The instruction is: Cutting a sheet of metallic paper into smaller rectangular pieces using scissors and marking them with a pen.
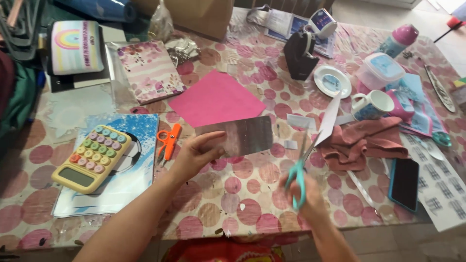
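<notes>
My left hand pinches the left end of a shiny silver rectangular card and holds it just above the table. My right hand grips teal-handled scissors, blades pointing up and away. A long white paper strip rises from the blade tips. A pink paper sheet lies behind the silver card.
The table has a pink-dotted cover. Small orange scissors, a pastel calculator on a blue sheet, a floral notebook, a black tape dispenser, a mug, a pink cloth and a black phone lie around.
</notes>
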